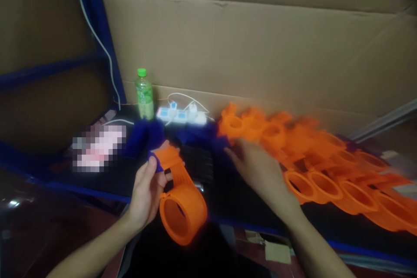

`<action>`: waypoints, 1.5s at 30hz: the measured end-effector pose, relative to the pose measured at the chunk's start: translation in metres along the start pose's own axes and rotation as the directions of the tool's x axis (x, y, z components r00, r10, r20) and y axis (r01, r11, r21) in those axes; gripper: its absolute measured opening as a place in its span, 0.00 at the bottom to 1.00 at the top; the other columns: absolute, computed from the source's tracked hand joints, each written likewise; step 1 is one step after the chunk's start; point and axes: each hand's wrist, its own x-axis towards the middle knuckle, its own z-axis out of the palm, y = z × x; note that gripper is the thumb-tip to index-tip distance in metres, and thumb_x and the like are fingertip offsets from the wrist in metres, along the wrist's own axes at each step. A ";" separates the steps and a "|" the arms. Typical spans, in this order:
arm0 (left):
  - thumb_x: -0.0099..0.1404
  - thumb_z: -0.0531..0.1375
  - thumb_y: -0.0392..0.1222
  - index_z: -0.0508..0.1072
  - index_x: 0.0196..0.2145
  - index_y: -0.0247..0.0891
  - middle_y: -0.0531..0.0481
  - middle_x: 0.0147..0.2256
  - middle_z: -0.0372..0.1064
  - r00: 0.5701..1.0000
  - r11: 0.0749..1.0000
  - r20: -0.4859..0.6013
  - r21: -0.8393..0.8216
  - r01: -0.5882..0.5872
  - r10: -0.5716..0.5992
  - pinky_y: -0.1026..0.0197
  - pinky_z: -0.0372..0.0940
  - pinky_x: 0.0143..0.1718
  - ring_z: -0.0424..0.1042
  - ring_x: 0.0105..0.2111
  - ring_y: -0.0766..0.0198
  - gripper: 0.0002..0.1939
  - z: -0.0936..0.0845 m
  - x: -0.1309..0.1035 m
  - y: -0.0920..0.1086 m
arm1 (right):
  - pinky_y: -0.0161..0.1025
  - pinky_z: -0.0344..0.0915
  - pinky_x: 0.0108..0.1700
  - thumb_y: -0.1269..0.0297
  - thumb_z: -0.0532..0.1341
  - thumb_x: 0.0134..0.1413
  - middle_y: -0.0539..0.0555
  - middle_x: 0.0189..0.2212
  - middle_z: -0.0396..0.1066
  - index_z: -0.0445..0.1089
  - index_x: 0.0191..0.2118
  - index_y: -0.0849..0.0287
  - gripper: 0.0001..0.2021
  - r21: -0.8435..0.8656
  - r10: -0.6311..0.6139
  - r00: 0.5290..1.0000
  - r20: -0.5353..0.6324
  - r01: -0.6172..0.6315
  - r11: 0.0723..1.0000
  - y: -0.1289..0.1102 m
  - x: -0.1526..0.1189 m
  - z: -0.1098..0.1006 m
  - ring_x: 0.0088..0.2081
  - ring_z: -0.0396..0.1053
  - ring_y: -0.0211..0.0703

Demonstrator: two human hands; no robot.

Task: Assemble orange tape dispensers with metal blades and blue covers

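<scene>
My left hand (146, 191) is closed round the upper end of an orange plastic part (192, 213), whose wide ring hangs down in front of the black table. A small dark blue piece (155, 161) sits at that upper end, under my thumb. My right hand (254, 163) is reaching over the table beside the dark blue pieces (223, 141) and the left end of the orange parts. It is blurred by motion, and its fingertips are partly hidden, so what it holds, if anything, cannot be made out.
Rows of orange ringed parts (329, 184) cover the right side of the black table (241, 204). A green-capped bottle (145, 97) and a white power strip (182, 115) with cables stand near the cardboard wall (244, 47). A pixelated object (99, 147) lies at left.
</scene>
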 end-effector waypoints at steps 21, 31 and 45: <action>0.65 0.66 0.52 0.75 0.56 0.41 0.40 0.51 0.77 0.997 0.997 -0.009 0.018 -0.073 0.074 0.53 0.73 0.47 0.77 0.50 0.48 0.24 0.002 0.003 -0.006 | 0.42 0.64 0.37 0.64 0.60 0.64 0.57 0.38 0.76 0.73 0.40 0.58 0.06 0.170 -0.155 0.868 -0.471 0.262 0.950 -0.037 -0.021 -0.015 0.43 0.72 0.50; 0.64 0.66 0.53 0.78 0.51 0.39 0.41 0.49 0.78 0.984 0.978 -0.051 0.132 -0.161 0.169 0.55 0.74 0.46 0.79 0.46 0.52 0.22 -0.006 0.001 -0.016 | 0.41 0.70 0.53 0.70 0.67 0.58 0.54 0.56 0.71 0.65 0.41 0.55 0.10 0.768 -0.367 0.911 -0.186 0.368 0.524 -0.071 -0.049 -0.025 0.57 0.70 0.46; 0.66 0.64 0.52 0.61 0.68 0.46 0.43 0.51 0.75 0.982 0.952 0.036 0.239 -0.191 0.188 0.53 0.73 0.45 0.77 0.42 0.54 0.35 -0.019 -0.002 -0.025 | 0.42 0.65 0.55 0.65 0.71 0.53 0.53 0.51 0.70 0.67 0.39 0.55 0.12 0.769 -0.318 0.934 -0.159 0.320 0.553 -0.074 -0.046 -0.027 0.55 0.68 0.45</action>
